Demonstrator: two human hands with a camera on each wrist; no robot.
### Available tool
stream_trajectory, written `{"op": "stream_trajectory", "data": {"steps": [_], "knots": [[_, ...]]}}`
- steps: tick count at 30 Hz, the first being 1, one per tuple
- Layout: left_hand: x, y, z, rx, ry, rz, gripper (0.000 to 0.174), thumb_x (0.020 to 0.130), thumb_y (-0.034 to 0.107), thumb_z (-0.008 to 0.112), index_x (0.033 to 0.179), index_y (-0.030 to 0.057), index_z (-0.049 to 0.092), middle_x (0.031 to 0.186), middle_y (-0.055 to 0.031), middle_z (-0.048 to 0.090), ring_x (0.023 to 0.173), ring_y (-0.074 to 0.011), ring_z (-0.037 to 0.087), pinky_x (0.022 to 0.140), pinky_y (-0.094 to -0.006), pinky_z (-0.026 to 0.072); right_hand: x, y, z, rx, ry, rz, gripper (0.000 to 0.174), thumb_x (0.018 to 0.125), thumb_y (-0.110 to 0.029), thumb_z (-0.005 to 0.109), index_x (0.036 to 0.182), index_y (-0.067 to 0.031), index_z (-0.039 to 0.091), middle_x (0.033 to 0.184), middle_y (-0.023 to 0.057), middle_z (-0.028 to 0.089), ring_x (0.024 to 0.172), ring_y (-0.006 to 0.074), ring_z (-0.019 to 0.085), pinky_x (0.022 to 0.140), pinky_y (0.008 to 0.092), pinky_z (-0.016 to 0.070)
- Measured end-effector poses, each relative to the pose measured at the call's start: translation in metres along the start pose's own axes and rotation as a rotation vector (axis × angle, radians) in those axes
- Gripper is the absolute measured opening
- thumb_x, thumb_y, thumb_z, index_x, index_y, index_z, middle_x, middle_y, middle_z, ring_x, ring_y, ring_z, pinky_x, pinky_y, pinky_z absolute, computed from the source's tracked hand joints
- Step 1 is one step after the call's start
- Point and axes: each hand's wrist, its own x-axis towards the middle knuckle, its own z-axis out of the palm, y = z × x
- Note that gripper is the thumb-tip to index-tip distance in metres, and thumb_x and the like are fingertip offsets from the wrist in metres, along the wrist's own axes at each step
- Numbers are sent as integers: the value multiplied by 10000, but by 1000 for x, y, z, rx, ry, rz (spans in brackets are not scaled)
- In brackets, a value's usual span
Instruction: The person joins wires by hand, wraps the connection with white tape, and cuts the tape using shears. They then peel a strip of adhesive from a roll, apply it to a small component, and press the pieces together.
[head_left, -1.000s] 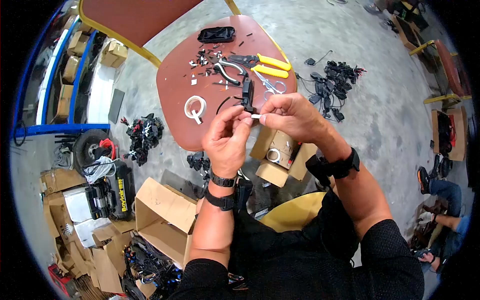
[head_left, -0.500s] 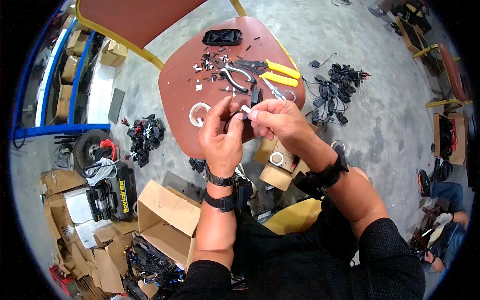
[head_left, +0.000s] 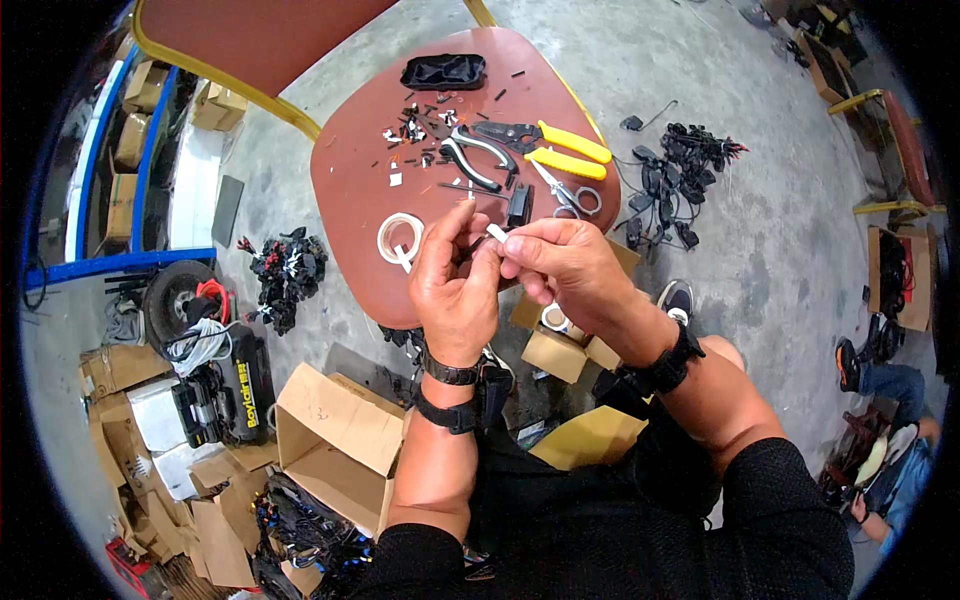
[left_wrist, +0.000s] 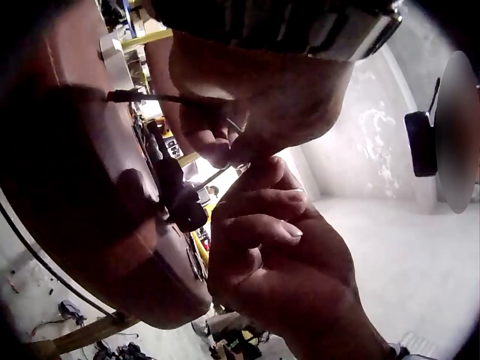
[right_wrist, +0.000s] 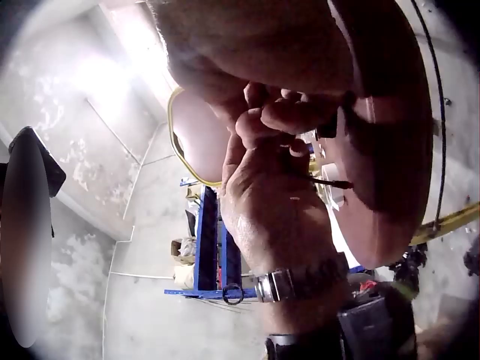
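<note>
My left hand (head_left: 455, 300) pinches a thin black cable (left_wrist: 154, 97), its fingers curled around it. Facing it, my right hand (head_left: 570, 262) pinches a small white strip (head_left: 496, 232) between thumb and forefinger, right at the left fingertips. A small black device (head_left: 520, 204) rests on the chair seat (head_left: 350, 190) just beyond the hands; in the left wrist view a cable runs from this black part (left_wrist: 184, 199) toward the fingers. The fingers hide where strip and cable meet. To the left lies a roll of white tape (head_left: 384, 240) with a loose end.
Yellow-handled wire strippers (head_left: 570, 160), pliers (head_left: 470, 165), scissors (head_left: 553, 185), a black tray (head_left: 443, 72) and scattered cut bits lie on the seat. Cable bundles (head_left: 285, 275) sit on the floor both sides. An open cardboard box (head_left: 335, 425) stands near my left forearm.
The white strip has gone from lying level to tilting between the fingertips. My right hand has turned, its lower fingers curling beneath. The head view has shifted slightly.
</note>
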Motion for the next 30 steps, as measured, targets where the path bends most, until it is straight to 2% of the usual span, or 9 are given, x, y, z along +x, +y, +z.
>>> {"op": "stream_trajectory", "data": {"steps": [3, 6, 9, 12, 16, 19, 22, 25, 30], "knots": [[-2, 6, 1, -20, -5, -52, 379, 847, -112, 620, 1210, -4, 624, 1016, -76, 644, 916, -138, 630, 803, -265, 529, 0, -2, -1, -5, 2, 27, 226, 916, -202, 679, 967, 17, 700, 788, 35, 672, 569, 44, 537, 468, 186, 415], [-2, 1, -6, 46, -97, 20, 316, 877, -92, 618, 1185, -20, 634, 1088, -101, 664, 1001, -160, 629, 872, -277, 510, 0, -3, -4, -32, -7, 40, 228, 911, -208, 683, 953, 15, 699, 775, 38, 669, 564, 48, 541, 463, 189, 414], [4, 6, -8, 224, -120, 238, 234, 851, -93, 628, 1067, -22, 685, 1063, -114, 676, 987, -183, 636, 859, -290, 508, -1, -5, -6, -57, -25, 39, 224, 906, -211, 687, 935, 11, 698, 762, 37, 665, 557, 53, 546, 457, 191, 413], [4, 8, -6, 199, -102, 243, 196, 826, -92, 640, 998, -16, 697, 1041, -136, 673, 893, -193, 659, 745, -278, 528, -1, -5, -8, -92, -31, 27, 217, 905, -217, 687, 904, 0, 700, 748, 34, 663, 549, 55, 553, 451, 194, 414], [4, 6, -7, 228, -104, 280, 189, 829, -85, 641, 995, -15, 697, 1046, -134, 674, 899, -194, 659, 748, -282, 529, -1, -10, -13, -177, -57, 15, 209, 887, -172, 711, 982, 11, 675, 768, 26, 661, 597, 56, 575, 486, 196, 434], [4, 6, -6, 231, -94, 279, 188, 831, -82, 641, 998, -15, 696, 1050, -134, 672, 902, -189, 658, 748, -285, 532, -3, -8, -13, -234, -93, -135, 294, 846, -66, 728, 1108, 5, 617, 830, 15, 652, 663, 59, 585, 540, 212, 464], [3, 6, -4, 205, -73, 251, 191, 832, -83, 641, 1002, -15, 695, 1055, -133, 670, 906, -186, 656, 749, -289, 535, -5, -1, -15, -399, -107, -396, 432, 789, 37, 713, 1190, -25, 562, 868, 13, 632, 699, 60, 577, 602, 227, 483], [2, 2, -3, 182, -56, 230, 194, 830, -83, 644, 1005, -16, 693, 1057, -131, 669, 912, -184, 654, 752, -290, 537, -9, -7, -12, -795, -13, -602, 448, 752, 72, 686, 1167, -55, 577, 853, 34, 615, 695, 78, 579, 625, 246, 498], [3, 1, -2, 174, -50, 238, 191, 826, -77, 655, 1003, -16, 693, 1055, -125, 671, 923, -181, 651, 771, -288, 531, -3, -5, -12, -964, 30, -855, 317, 789, -2, 675, 1094, -60, 615, 857, 92, 630, 702, 220, 632, 642, 323, 529]]}}
